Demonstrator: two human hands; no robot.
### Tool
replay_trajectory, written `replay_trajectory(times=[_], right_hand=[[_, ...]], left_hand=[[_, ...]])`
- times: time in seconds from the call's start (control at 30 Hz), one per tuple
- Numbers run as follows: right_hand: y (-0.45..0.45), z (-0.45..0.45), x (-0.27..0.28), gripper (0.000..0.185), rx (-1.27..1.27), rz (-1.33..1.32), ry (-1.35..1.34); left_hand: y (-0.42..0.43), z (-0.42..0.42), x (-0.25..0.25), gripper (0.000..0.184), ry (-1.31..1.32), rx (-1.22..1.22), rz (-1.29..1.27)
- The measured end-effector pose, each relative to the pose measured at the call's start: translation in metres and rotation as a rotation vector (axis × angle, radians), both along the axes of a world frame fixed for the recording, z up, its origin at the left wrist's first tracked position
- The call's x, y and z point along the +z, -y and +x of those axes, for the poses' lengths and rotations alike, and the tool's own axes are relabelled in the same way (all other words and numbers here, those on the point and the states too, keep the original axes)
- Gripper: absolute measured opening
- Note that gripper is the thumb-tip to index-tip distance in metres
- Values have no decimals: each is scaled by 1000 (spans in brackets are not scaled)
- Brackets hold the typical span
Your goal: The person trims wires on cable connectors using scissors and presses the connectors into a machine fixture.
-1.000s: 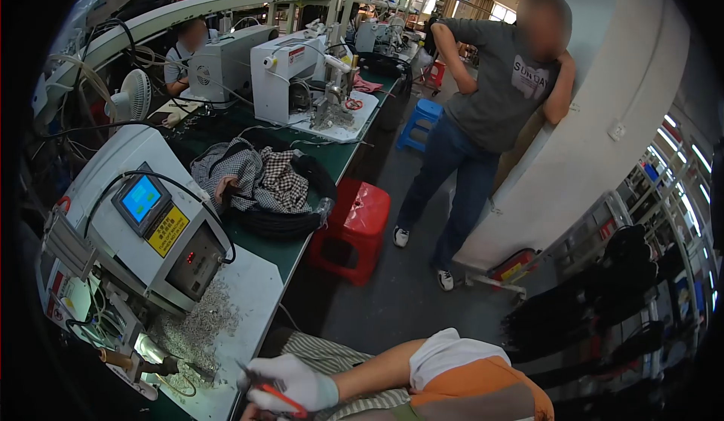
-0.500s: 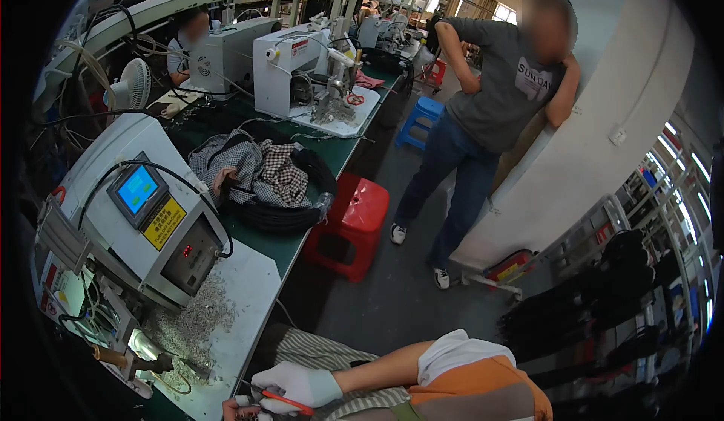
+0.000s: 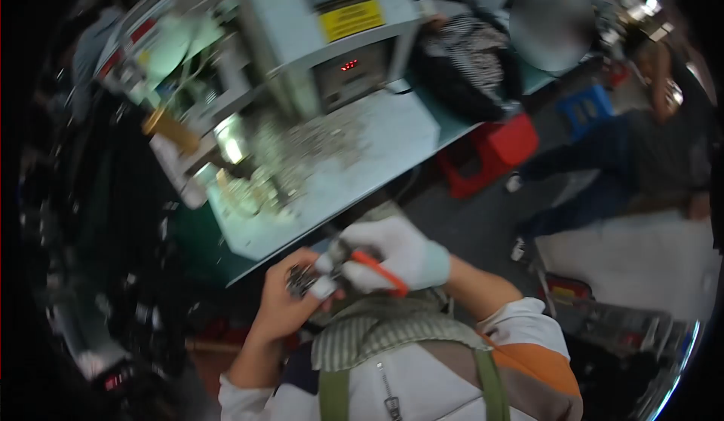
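My right hand, in a white glove, is closed around red-handled scissors; motion blurs their blades. My left hand is bare except for white wraps on its fingertips. Its fingers are curled around a small dark, shiny bunch, too blurred to name. The two hands meet in front of my chest, just off the edge of the work table. Over my lap and belly lies a grey-green striped apron.
A machine with a screen and yellow label stands on the table, small pale scraps before it. Dark and checked cloth lies to its right. Beyond are a red stool, a blue stool and a standing person.
My view has swung down and left, so both hands and my apron now show near the middle. My left hand, mostly cut off before, is visible. The scissors remain in my right hand.
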State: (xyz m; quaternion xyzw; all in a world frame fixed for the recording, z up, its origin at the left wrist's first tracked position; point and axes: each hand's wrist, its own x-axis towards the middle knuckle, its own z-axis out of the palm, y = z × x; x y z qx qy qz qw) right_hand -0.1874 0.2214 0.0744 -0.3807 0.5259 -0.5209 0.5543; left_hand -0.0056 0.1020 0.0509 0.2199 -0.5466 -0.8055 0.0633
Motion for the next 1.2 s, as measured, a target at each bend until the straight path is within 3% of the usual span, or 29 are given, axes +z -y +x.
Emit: replay_trajectory(times=[0.03,0.13,0.2,0.43,0.57,0.63,0.73,0.93,0.97,1.03,1.13,1.2], right_hand=[[6,-2,5,18,25,-50,-290],[14,17,5,23,-199,3,-371],[21,21,4,28,-344,-362,-959],[14,30,15,38,-77,-301,-1367],[10,25,14,33,42,-213,-1335],[9,25,10,25,24,-241,-992],[7,29,10,20,-28,-180,-766],[5,35,3,25,-98,-50,-624],[8,36,1,25,-100,-50,-620],[14,36,-3,32,-187,-233,-1018],[13,33,-11,38,-170,-191,-1240],[14,31,-13,34,-148,-190,-1232]], left_hand=[[4,2,4,22,16,-15,20],[1,3,3,21,-39,196,-146],[0,3,9,20,-57,297,-216],[-3,3,4,19,-86,375,-382],[-5,-2,9,22,-45,409,-381],[-6,-4,10,23,-91,432,-359],[-9,-2,10,25,-51,418,-505],[-9,-4,10,25,-20,438,-517],[-9,-6,8,29,-17,455,-535],[-10,-6,2,33,-12,465,-551],[-9,-6,-7,36,49,407,-604],[-8,-7,-10,34,65,409,-703]])
